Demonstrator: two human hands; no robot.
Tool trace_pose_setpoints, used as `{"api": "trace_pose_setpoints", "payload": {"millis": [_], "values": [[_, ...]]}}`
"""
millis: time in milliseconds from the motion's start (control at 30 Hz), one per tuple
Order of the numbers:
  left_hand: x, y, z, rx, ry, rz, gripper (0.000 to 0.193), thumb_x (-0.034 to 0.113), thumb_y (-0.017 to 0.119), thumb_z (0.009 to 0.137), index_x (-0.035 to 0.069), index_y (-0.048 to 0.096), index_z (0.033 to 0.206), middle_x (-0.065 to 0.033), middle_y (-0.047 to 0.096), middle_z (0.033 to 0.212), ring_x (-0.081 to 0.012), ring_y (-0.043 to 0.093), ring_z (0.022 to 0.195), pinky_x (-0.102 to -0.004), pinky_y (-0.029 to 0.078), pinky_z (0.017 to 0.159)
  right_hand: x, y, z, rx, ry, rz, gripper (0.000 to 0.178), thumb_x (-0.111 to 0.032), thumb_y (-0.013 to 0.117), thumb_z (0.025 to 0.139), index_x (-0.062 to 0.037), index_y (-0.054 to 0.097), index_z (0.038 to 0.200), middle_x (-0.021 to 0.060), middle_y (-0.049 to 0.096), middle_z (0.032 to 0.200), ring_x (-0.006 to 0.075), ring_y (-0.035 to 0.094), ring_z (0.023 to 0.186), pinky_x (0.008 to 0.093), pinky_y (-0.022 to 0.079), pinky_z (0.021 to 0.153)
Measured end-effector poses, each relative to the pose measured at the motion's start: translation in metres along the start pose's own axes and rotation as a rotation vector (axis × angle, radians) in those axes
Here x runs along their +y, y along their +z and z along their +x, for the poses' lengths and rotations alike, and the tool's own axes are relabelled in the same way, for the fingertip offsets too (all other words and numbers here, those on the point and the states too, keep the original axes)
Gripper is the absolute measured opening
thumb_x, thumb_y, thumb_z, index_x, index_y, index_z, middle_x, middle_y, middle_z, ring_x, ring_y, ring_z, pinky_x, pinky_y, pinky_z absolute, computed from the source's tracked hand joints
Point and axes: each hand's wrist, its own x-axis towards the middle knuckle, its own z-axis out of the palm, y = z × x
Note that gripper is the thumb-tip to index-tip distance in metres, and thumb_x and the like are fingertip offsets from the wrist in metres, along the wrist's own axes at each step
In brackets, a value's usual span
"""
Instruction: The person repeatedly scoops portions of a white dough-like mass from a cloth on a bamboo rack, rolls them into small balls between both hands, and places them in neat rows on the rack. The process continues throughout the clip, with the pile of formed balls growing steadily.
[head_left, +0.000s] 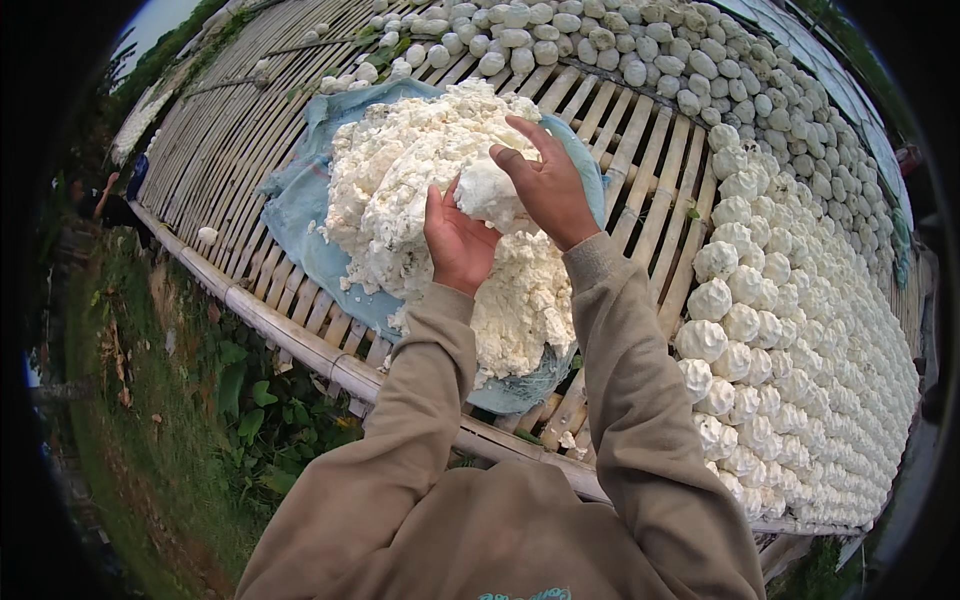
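Between my hands is a rounded lump of white dough (488,196), crumbly at its surface. My left hand (462,243) cups it from below and the left, palm turned up, with part of the fingers hidden behind the lump. Against its right side rests my right hand (548,188), fingers bent over the top and the thumb toward the lump. Right under both hands spreads a large heap of the same crumbly white dough (385,190). The heap lies on a light blue cloth (305,225), which shows around its edges.
A slatted bamboo platform (240,150) carries everything. Rows of peaked white dough lumps (745,320) cover its right side. Smoother, greyer balls (700,65) are spread at the far right. Along the near side runs a bamboo rail (330,365), with grass and leafy plants (245,410) below.
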Motion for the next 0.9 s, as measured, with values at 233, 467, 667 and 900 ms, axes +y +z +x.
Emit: {"api": "trace_pose_setpoints", "payload": {"millis": [233, 467, 667, 900], "values": [[0.013, -0.021, -0.056, 0.024, -0.148, -0.016, 0.071, 0.072, 0.049, 0.102, 0.015, 0.059, 0.143, -0.0106, 0.063, 0.142, -0.0289, 0.060, 0.132, -0.0502, 0.050, 0.110, -0.039, 0.042, -0.054, 0.174, -0.164, -0.230, 0.031, -0.029, 0.076, 0.091, -0.0097, 0.076, 0.115, 0.0206, 0.067, 0.131, 0.0390, 0.064, 0.116, 0.0451, 0.050, 0.100], [-0.033, -0.089, -0.113, 0.036, -0.207, 0.082, 0.086, 0.079, 0.052, 0.095, 0.016, 0.050, 0.154, -0.0113, 0.052, 0.158, -0.0298, 0.050, 0.145, -0.0501, 0.044, 0.117, -0.015, 0.021, -0.151, 0.011, 0.062, -0.382, 0.033, -0.035, 0.066, 0.099, -0.0102, 0.077, 0.118, 0.0160, 0.066, 0.134, 0.0373, 0.062, 0.123, 0.0487, 0.045, 0.106], [-0.071, -0.107, -0.164, -0.065, -0.507, -0.057, 0.091, 0.083, 0.054, 0.090, 0.017, 0.051, 0.153, -0.0112, 0.055, 0.152, -0.0324, 0.056, 0.138, -0.0541, 0.046, 0.115, -0.008, -0.014, -0.213, 0.017, 0.141, -0.438, 0.037, -0.038, 0.065, 0.099, -0.0107, 0.074, 0.122, 0.0160, 0.065, 0.135, 0.0360, 0.061, 0.126, 0.0534, 0.041, 0.110], [-0.119, -0.089, -0.200, 0.052, -0.640, 0.097, 0.086, 0.078, 0.048, 0.097, 0.016, 0.048, 0.155, -0.0107, 0.056, 0.153, -0.0327, 0.058, 0.136, -0.0529, 0.049, 0.113, -0.011, -0.077, -0.255, 0.230, 0.055, -0.661, 0.040, -0.037, 0.065, 0.100, -0.0102, 0.071, 0.129, 0.0165, 0.067, 0.134, 0.0369, 0.061, 0.127, 0.0493, 0.044, 0.107]]}}
